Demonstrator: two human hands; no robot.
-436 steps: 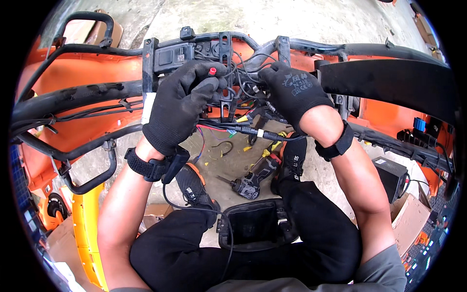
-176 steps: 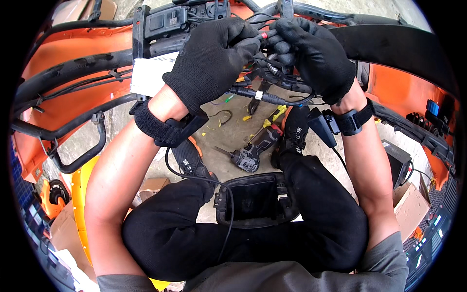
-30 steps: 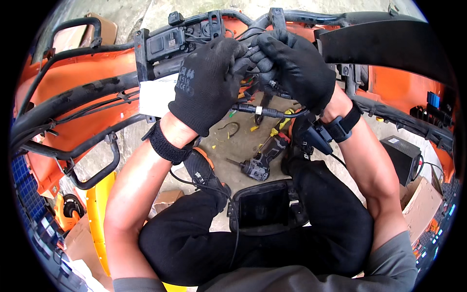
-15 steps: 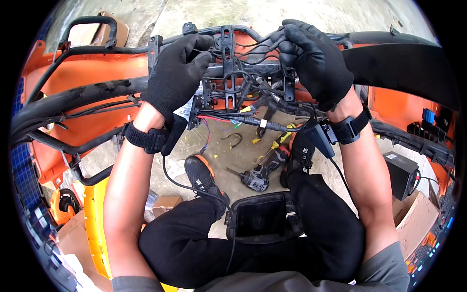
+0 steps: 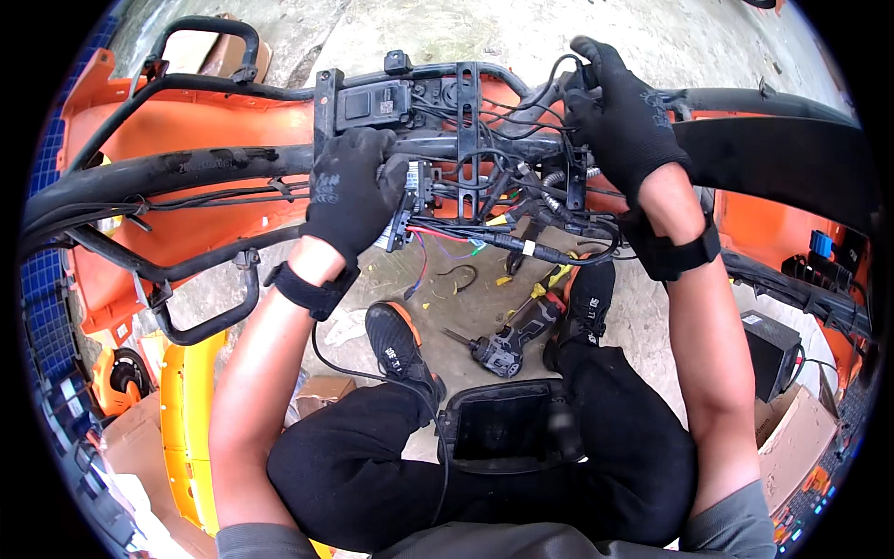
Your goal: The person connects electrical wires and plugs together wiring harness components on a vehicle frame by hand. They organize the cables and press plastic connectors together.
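Note:
Both my hands wear black gloves and work over a black tubular vehicle frame (image 5: 223, 160) with orange body panels. My left hand (image 5: 354, 191) is closed round a silver finned electrical box (image 5: 400, 219), mostly covered by the glove. Further right and higher, my right hand (image 5: 624, 126) pinches a thin black cable (image 5: 549, 79) that loops up from the wiring. Between the hands lies a tangled wiring harness (image 5: 521, 182) with several connectors, partly under a slotted metal bracket (image 5: 467, 140). A black rectangular module (image 5: 372, 102) sits just beyond my left hand.
On the concrete between my shoes lie a power driver (image 5: 507, 345) and a yellow-handled tool (image 5: 549, 284). Nearer me is an open black plastic housing (image 5: 498, 424). A yellow panel (image 5: 186, 429) stands left; a black box (image 5: 771, 354) and cardboard (image 5: 796, 433) lie right.
My left hand has come nearer and lower, from over the black module to the finned box, uncovering the module. My right hand has shifted slightly right, still holding cable. The view has shifted somewhat.

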